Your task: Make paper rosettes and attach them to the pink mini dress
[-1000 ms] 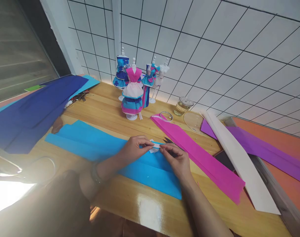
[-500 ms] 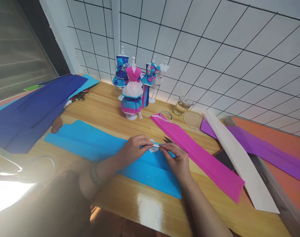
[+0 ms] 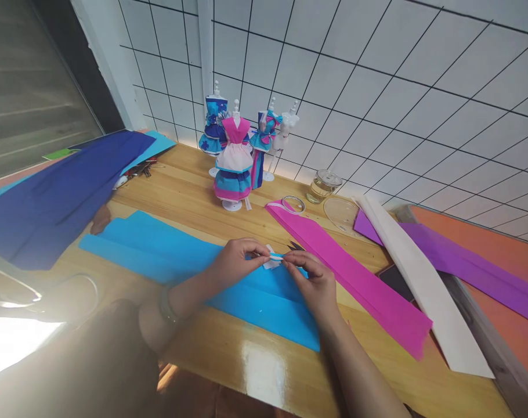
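Between the fingertips of both hands is a small blue-and-white strip (image 3: 276, 257), held level. My left hand (image 3: 243, 258) pinches its left end, and my right hand (image 3: 313, 280) pinches the other end. Both hands are closed, over a wide bright-blue sheet (image 3: 159, 249) that looks like crepe paper. A small white piece (image 3: 271, 265) lies on the sheet just behind and under the strip. Beyond my right fingers the dark blades of scissors (image 3: 295, 246) show; their handles are hidden.
Small mannequins in paper dresses, one a pink-and-white dress (image 3: 233, 154), stand at the back. Right of them are a tape roll (image 3: 293, 204) and a glass jar (image 3: 324, 186). Pink (image 3: 355, 278), white (image 3: 429, 290) and purple strips (image 3: 464, 267) lie right; dark-blue sheets (image 3: 64, 186) lie left.
The strip between my fingertips has tilted slightly and shows a bit more blue along its edge. My right hand has shifted slightly to the right; little else differs.
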The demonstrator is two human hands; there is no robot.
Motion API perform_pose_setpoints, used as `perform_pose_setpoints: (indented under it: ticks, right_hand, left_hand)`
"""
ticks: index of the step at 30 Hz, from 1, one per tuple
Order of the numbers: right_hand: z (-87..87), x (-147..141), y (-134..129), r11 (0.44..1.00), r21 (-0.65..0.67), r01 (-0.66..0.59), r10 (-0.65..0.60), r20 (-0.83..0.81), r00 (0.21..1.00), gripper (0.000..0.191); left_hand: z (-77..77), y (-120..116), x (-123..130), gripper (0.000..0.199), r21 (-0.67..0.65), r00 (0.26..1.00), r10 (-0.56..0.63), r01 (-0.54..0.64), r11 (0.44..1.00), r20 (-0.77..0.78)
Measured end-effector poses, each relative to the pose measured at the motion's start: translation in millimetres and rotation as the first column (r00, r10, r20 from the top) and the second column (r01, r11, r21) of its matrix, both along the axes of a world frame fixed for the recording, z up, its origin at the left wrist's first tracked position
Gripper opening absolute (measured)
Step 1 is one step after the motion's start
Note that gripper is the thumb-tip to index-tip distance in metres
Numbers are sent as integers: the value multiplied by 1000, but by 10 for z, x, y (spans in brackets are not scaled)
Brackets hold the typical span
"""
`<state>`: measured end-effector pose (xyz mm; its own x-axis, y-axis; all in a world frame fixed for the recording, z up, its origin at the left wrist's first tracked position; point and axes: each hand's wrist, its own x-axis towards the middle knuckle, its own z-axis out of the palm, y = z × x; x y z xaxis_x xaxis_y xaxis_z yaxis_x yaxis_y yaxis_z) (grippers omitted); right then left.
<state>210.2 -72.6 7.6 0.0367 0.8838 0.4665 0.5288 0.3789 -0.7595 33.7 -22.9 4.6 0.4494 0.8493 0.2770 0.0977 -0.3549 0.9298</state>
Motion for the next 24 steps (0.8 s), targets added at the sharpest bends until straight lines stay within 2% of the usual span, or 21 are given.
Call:
perform_pose_setpoints:
  ticks: [3,5,20,24]
  right_hand:
    - [-12,4,0,1000,-9,-5,5,-31,1000,9]
    - [-21,7,2,1000,-14,-8,7,-47,999,8]
    - [-25,6,-4,997,-73,-16,9,-97,995,7]
    - [-30,12,-6,994,-105,-9,-1,-100,995,9]
  left_hand:
    - [1,0,1,14,-107,999,-12,16,994,42]
    - [5,1,-2,16,-119,999,-10,14,993,37]
    - [48,-5,-12,10,84,1000,19,-17,996,-24]
    - [64,-18,-13,9,181,998,32,-21,983,-56]
